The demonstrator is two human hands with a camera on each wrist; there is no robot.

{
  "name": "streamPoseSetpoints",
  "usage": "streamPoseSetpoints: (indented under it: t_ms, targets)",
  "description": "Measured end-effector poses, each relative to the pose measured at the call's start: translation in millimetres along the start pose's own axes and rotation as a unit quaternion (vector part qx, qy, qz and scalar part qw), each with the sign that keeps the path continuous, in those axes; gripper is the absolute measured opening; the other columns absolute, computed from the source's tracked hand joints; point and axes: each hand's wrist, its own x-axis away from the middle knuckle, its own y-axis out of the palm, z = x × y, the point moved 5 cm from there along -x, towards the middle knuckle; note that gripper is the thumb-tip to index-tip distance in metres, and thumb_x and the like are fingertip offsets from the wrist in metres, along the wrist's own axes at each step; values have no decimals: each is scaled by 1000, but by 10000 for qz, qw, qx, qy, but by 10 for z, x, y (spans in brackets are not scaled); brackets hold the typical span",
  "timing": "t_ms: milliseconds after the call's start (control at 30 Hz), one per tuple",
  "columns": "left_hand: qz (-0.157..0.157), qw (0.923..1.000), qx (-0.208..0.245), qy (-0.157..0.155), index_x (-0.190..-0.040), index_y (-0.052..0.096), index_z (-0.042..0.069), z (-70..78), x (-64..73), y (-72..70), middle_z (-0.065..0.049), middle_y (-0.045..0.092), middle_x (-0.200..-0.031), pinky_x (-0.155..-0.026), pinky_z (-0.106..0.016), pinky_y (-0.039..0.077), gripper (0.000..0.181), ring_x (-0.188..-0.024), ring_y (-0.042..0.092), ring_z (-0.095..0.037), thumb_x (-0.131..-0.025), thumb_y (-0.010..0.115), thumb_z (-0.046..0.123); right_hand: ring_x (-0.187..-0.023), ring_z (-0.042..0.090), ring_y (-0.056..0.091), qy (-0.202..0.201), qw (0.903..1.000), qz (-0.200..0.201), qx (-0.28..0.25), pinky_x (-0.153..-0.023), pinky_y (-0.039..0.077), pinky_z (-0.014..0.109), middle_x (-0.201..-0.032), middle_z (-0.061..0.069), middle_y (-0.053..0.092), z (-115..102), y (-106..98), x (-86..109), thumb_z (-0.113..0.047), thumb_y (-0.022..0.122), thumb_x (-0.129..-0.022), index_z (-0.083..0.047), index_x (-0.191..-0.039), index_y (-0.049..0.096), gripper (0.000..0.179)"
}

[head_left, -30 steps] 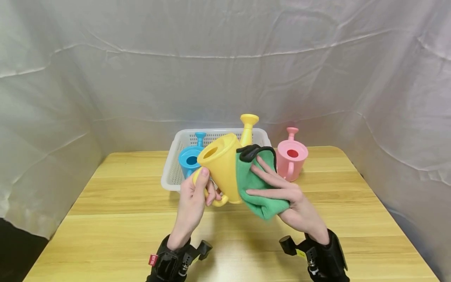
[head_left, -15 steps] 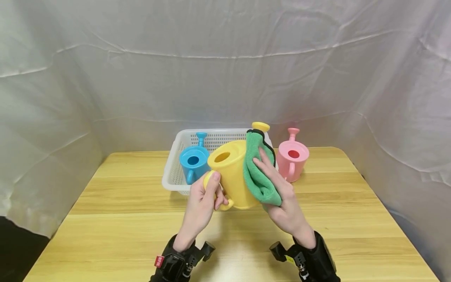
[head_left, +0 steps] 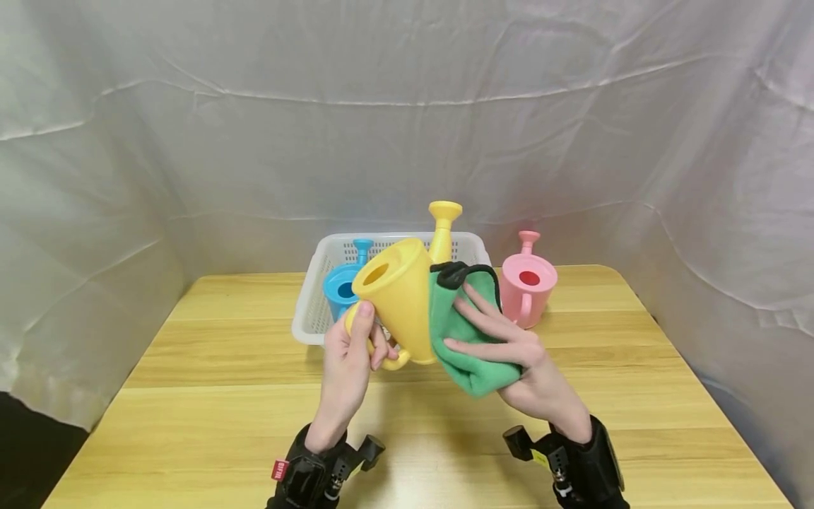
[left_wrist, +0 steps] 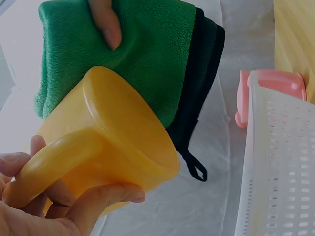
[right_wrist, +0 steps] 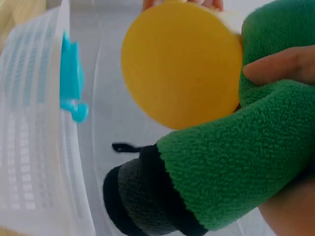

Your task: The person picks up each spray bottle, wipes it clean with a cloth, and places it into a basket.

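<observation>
Slipping clear of the spout (head_left: 441,247), the cloth (head_left: 473,371) is meeting the yellow can (head_left: 403,304) at three o'clock, the right hand (head_left: 531,367) holding it; the left hand (head_left: 346,360) is gripping the handle (head_left: 398,362), probably bracing the can before the basket (head_left: 309,297) at twelve.

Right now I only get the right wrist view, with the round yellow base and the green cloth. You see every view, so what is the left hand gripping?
Observer: The left hand grips the handle of the yellow watering can.
Operator: I can't see its spout. Where does that point?
Observer: In the head view it points up and away from the left hand.
Operator: Besides the blue watering can, is there another one?
Observer: Yes, a pink watering can stands on the table, to the right of the basket.
</observation>
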Motion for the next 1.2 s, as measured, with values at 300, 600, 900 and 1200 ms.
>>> streamPoseSetpoints:
  t_ms: [300,600,900,1200]
  targets:
    - [-322,9992,-218,58,-80,46,-3,-1,20,68,-11,42,-49,-61,-29,56,41,-55,57,-18,-111,34,20,-155,36,24,-587,9860,-168,1554,-129,17,43,-159,1,42,-111,234,-63,16,43,-52,-13,-122,73,81]
    - [-323,9986,-320,275,-79,46,0,-12,6,68,-6,40,-49,-47,-26,39,39,-45,41,-12,-111,34,19,-156,33,22,-579,9727,-337,2224,-129,13,46,-162,-2,37,-132,354,-79,13,43,-49,-13,-124,71,84]
    - [44,9998,-87,197,-74,45,-4,0,-17,-24,-10,40,-49,-58,-29,56,45,-52,56,-14,-111,35,18,-155,25,28,-472,9868,-730,1366,-129,15,42,-153,-5,49,-112,194,-41,18,41,-56,-15,-107,78,71]
    - [-152,9991,-273,281,-76,46,-2,13,-7,13,-9,40,-49,-49,-28,45,41,-46,47,-16,-111,35,16,-156,27,25,-434,9833,-794,1579,-129,14,44,-155,-5,47,-131,251,-45,17,43,-52,-13,-112,77,75]
